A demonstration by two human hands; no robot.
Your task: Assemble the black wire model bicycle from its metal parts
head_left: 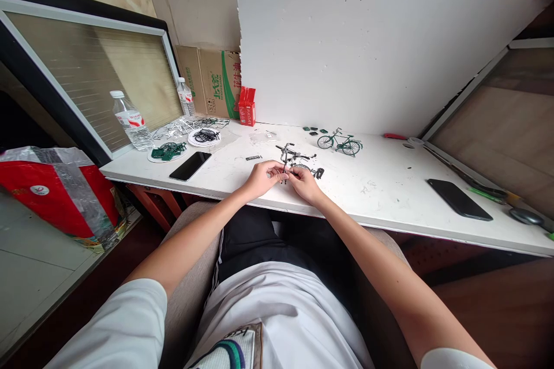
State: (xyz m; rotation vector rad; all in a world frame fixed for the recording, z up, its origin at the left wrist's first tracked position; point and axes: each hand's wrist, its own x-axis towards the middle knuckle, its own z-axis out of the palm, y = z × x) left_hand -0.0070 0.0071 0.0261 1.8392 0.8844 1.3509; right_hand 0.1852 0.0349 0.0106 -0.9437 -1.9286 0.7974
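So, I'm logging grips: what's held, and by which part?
A model-bicycle piece, apparently pinched below its handlebar by both hands' fingers; exact spot unclear.

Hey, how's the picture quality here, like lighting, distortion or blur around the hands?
Head view: soft light, only faint shadows on the white table; head view: wide-angle stretch, sleeves looming large toward the bottom corners; head view: upper right corner dark; head view: no obvious motion blur on left hand or right hand, but the small dark piece they pinch is too fine to read.
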